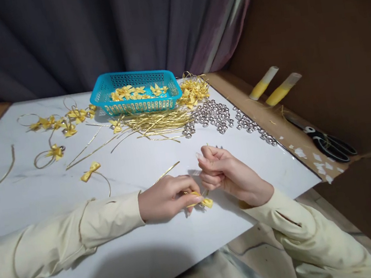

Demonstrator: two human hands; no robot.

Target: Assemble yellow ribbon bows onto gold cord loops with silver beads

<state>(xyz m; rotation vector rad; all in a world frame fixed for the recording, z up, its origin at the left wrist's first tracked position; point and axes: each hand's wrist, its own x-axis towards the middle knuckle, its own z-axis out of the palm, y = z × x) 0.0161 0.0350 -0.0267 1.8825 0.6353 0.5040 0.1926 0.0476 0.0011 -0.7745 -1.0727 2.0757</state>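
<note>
Near the front of the white tabletop, my left hand [173, 197] pinches a yellow ribbon bow [207, 202] between thumb and fingers. A gold cord [167, 173] sticks out behind that hand. Just to the right, my right hand [223, 173] is closed in a fist-like grip, thumb on top. A short bit of gold cord shows between it and the bow, so the fist appears closed on the cord's other end; the fingers hide most of it. Another yellow bow [90, 171] with a cord tail lies to the left of my left hand.
A blue basket [96, 96] with yellow bows stands at the back. Before it lie a bundle of gold cords [159, 123] and silver bells or beads [214, 114]. Finished-looking bows [55, 151] with loops lie left. Scissors [327, 144] and two yellow-and-clear tubes [284, 89] are at right.
</note>
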